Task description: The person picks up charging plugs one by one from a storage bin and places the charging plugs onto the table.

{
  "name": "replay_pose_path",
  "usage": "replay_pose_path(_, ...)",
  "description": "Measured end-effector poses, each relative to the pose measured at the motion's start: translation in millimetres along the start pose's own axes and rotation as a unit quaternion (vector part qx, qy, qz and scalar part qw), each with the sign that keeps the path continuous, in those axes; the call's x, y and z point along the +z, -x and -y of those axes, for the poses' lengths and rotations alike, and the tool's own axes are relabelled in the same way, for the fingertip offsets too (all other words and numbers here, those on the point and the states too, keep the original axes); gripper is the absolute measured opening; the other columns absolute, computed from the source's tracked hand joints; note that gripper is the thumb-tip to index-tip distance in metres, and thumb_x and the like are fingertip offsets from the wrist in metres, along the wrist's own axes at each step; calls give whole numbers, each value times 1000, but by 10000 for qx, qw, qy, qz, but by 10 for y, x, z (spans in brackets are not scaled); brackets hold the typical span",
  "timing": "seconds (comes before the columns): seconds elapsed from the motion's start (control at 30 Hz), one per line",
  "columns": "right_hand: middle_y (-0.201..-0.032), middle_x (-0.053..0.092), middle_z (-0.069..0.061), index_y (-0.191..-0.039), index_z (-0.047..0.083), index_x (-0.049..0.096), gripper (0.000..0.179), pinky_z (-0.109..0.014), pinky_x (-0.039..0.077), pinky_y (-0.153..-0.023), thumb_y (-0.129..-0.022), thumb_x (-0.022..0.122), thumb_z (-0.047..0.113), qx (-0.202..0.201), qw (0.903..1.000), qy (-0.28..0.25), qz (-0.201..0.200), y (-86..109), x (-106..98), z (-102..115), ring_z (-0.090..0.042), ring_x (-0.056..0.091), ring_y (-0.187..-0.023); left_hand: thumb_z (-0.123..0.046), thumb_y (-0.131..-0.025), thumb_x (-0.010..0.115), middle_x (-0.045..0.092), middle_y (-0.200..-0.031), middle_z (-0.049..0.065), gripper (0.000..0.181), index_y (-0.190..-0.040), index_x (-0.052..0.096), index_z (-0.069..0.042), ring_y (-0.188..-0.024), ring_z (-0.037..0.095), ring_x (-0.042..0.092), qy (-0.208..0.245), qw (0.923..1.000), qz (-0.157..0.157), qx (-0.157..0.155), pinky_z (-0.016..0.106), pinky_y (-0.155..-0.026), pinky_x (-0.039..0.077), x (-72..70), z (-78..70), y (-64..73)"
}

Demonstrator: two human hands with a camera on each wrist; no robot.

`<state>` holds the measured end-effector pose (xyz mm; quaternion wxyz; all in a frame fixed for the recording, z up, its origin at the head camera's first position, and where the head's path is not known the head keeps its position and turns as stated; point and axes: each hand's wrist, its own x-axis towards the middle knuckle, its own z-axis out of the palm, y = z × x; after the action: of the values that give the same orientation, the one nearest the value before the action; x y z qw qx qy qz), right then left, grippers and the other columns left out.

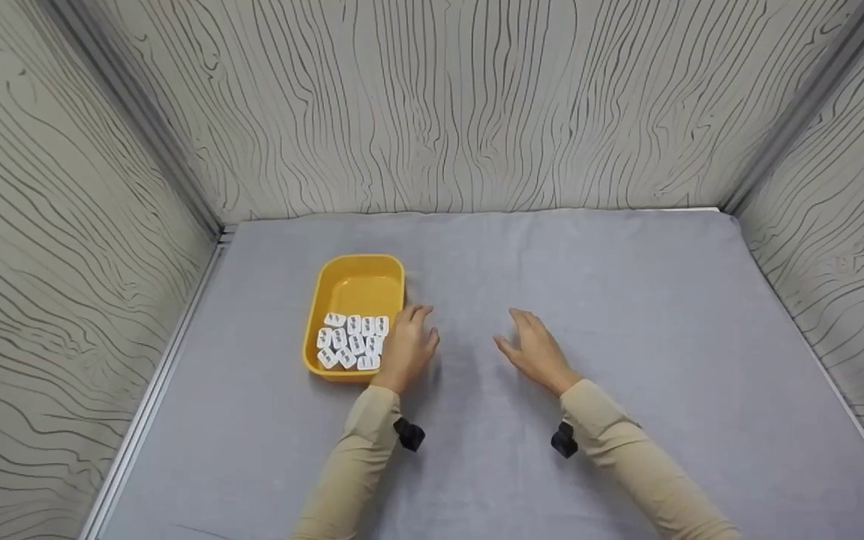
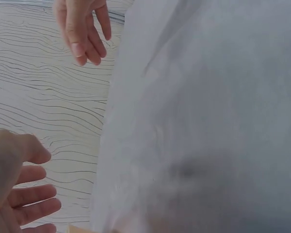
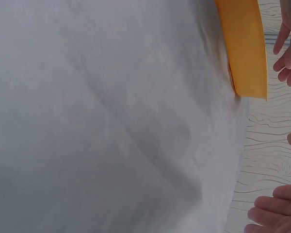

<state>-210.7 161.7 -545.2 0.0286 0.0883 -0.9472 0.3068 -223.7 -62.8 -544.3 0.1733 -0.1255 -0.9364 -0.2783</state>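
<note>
In the head view a yellow tray point(image 1: 365, 288) stands left of centre, with several small white tiles point(image 1: 357, 343) bearing dark marks gathered in its near half. My left hand point(image 1: 408, 349) hovers at the tray's right side, fingers relaxed and holding nothing; it covers part of the rim and perhaps some tiles. To the right, apart from the tray, my right hand point(image 1: 538, 349) is held above the cloth with loosely bent fingers and nothing in them. The left wrist view shows both hands with spread fingers. From the right wrist, the tray's outer wall point(image 3: 245, 48) is seen.
A grey cloth point(image 1: 627, 300) with light creases covers the table. Wood-grain patterned panels point(image 1: 477, 105) rise at the back and on both sides, joined by grey metal posts point(image 1: 139, 112). Small black devices point(image 1: 409, 434) sit on both wrists.
</note>
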Motion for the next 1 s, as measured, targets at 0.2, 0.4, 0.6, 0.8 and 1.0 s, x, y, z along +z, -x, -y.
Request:
replay_pose_path(0.2, -135, 53, -27, -135, -8, 47, 56, -52, 40, -109, -92, 63, 24, -87, 9998, -150, -18, 26, 128, 89, -42, 49, -128, -6, -83, 68, 65, -112, 17, 30, -113, 66, 0, -108, 32, 61, 131, 9983, -559, -74, 42, -95, 51, -196, 171, 131)
replay_pose_path(0.4, -135, 55, -25, -135, -6, 49, 53, -52, 41, -109, -93, 62, 23, -113, 9996, -259, 17, 57, 192, 129, -39, 50, -129, -4, -85, 66, 63, -113, 18, 28, -113, 64, 2, -110, 34, 59, 266, 9944, -864, -541, 45, -96, 50, -393, 441, 241)
replay_pose_path(0.6, -133, 57, -24, -132, -6, 52, 49, -50, 42, -108, -93, 62, 23, -218, 9991, -362, 91, 94, 219, 179, -39, 52, -127, -3, -86, 65, 63, -115, 20, 28, -113, 64, 3, -113, 34, 59, 256, 9893, -1026, -1000, 45, -100, 48, -527, 699, 373)
replay_pose_path(0.8, -129, 61, -23, -128, -6, 55, 44, -49, 45, -105, -92, 63, 19, -396, 9983, -409, 111, 109, 232, 234, -38, 56, -123, -1, -86, 64, 62, -115, 22, 26, -112, 64, 4, -114, 37, 58, 306, 9856, -1215, -1133, 47, -98, 49, -620, 886, 466)
replay_pose_path(1.0, -123, 65, -22, -123, -6, 59, 39, -47, 49, -101, -92, 64, 15, -521, 9977, -396, 169, 133, 258, 258, -37, 60, -118, 1, -87, 61, 57, -122, 28, 25, -111, 62, 9, -119, 43, 52, 465, 9751, -1372, -1680, 51, -102, 46, -664, 1060, 522)
